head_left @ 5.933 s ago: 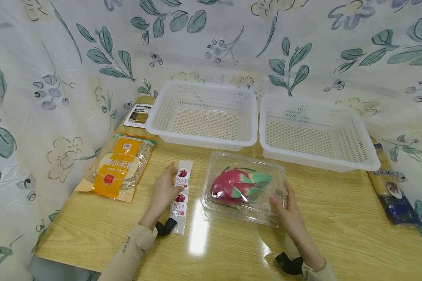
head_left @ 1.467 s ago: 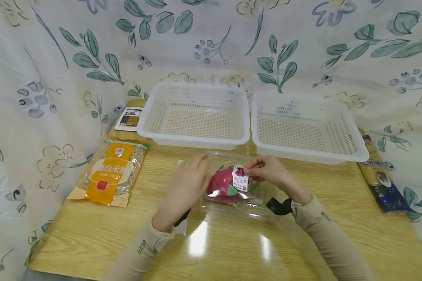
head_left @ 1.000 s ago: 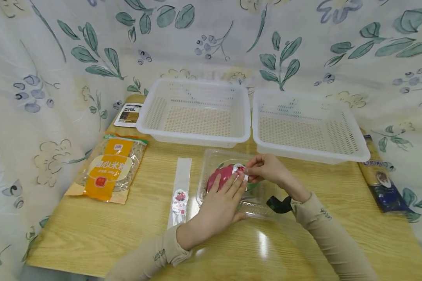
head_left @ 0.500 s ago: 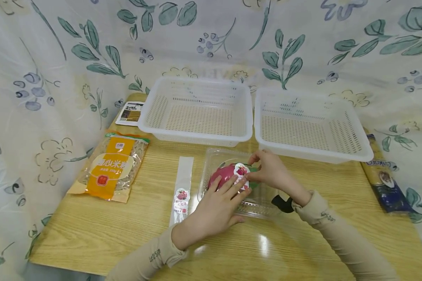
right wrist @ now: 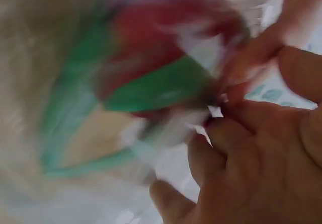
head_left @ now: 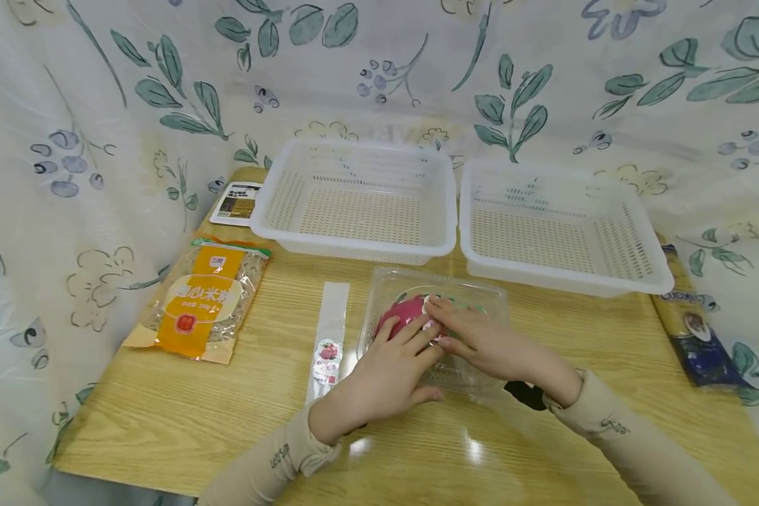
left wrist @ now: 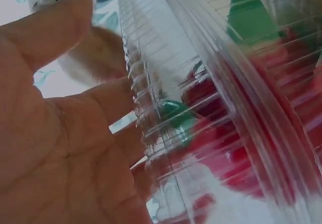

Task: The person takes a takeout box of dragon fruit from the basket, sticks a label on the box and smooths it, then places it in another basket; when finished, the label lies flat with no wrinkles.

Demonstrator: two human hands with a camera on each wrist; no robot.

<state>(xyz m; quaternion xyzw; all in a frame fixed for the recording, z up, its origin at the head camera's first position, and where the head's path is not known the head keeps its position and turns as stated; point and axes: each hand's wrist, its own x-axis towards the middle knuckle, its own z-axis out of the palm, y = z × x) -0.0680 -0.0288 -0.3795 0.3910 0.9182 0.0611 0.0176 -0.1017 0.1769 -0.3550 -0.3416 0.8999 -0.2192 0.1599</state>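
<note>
- Bench: wood-grain top, glossy; light glare near its front edge.
- Left basket and right basket: white perforated plastic, rectangular, side by side at the back, probably to leave working room in front.
- Clear box: thin ribbed plastic, lid down, front-centre of the bench, within reach of both hands; looks flexible, so likely wants light pressure.
- Orange bag: crinkly clear film, pale dry contents, lying flat at left, apart from the work.
- Blue-and-gold packet: long, shiny, at the right edge, partly behind the right basket.
- Left hand: fingers straight and spread on the lid, palm past the near edge; seems to steady the box and press the label.
- Right hand: fingers extended, not curled round anything, tips at the label beside the left fingers; likely smoothing it. Right-wrist view blurred.
- Dragon fruit: inside the box, rounded, glossy pink with green scales.
- Backing strip: long, slick, left of the box, handy for the left hand; one sticker on it.
- Flat pack: white-edged, against the left basket.
- Label: white, on the lid over the fruit, mostly covered by fingers.
</note>
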